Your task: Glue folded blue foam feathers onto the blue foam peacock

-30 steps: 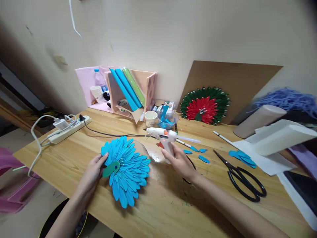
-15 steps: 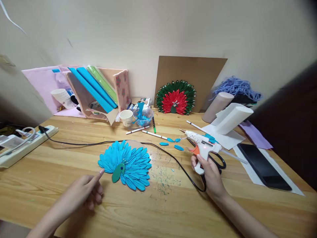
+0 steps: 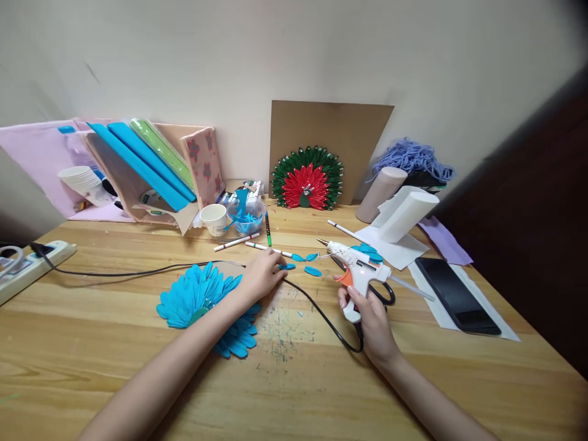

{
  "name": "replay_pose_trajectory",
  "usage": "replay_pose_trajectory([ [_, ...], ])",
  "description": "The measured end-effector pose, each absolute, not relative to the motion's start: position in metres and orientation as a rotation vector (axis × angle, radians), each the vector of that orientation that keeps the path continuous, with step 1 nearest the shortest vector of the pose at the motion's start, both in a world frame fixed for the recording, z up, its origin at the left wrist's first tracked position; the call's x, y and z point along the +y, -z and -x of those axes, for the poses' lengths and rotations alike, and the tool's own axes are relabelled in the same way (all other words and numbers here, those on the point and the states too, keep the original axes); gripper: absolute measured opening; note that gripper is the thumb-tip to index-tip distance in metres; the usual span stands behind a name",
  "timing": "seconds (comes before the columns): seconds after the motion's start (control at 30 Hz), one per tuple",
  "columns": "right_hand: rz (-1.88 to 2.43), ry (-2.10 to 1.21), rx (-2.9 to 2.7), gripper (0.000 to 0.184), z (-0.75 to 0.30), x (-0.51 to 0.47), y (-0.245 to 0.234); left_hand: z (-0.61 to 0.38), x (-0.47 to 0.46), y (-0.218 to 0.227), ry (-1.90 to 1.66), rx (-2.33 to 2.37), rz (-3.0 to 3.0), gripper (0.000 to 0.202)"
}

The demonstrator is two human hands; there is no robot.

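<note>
Holds a glue gun [image 3: 361, 269] in the right hand [image 3: 374, 324], closed firmly around the handle just below the orange trigger [image 3: 344, 278]. Aims the nozzle leftward and away from this grip, towards the loose petals [image 3: 313, 271] between both hands. Reaches the left hand [image 3: 263, 274] forward to the nearest petal [image 3: 288, 266], bending the fingers down at its left end. Cannot tell whether pinching that petal or only touching it.

Has the blue fan [image 3: 179, 300] flat on the table [image 3: 294, 398], to the near left of the left grip, partly hidden behind the left forearm, with a bit of green body [image 3: 198, 315] peeking out. Trails the black cord [image 3: 316, 309] from below the right grip, past the left hand, out to the power strip [image 3: 39, 269] at far left.

Shows, just beyond the left grip, white pens [image 3: 236, 242], a cup [image 3: 215, 228] and a tub [image 3: 243, 233] of blue scraps; farther off, a red-green fan [image 3: 316, 187] against cardboard [image 3: 331, 128]. Includes, behind the glue gun, black scissors [image 3: 389, 294] and a petal pile [image 3: 370, 252]; right of that grip, a phone [image 3: 454, 294] on paper.
</note>
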State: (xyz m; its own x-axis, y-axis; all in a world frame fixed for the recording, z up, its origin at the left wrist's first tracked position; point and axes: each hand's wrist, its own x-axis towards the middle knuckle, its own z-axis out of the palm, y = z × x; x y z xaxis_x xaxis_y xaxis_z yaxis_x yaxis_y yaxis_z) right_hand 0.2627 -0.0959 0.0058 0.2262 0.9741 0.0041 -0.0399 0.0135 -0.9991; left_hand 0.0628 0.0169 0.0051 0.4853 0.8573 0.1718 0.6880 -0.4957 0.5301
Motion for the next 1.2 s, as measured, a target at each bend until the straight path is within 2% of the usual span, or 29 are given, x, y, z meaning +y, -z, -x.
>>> replay_pose_trajectory([
  [0.43,1.313,-1.067,-1.125,0.037,-0.261,-0.098,-0.006,-0.064,0.019,-0.002,-0.612,1.217,-2.418,0.015],
  [0.6,1.327,-1.096,-1.108,0.033,-0.26,-0.1,-0.006,-0.066,0.022,-0.007,-0.789,1.205,-1.885,0.019],
  [0.77,1.337,-1.193,-1.165,0.038,-0.26,-0.102,-0.004,-0.066,0.027,-0.021,-0.722,1.146,-1.351,0.023],
  [1.2,1.337,-1.202,-1.171,0.036,-0.258,-0.104,-0.004,-0.068,0.024,-0.026,-0.703,1.09,-1.257,0.026],
])
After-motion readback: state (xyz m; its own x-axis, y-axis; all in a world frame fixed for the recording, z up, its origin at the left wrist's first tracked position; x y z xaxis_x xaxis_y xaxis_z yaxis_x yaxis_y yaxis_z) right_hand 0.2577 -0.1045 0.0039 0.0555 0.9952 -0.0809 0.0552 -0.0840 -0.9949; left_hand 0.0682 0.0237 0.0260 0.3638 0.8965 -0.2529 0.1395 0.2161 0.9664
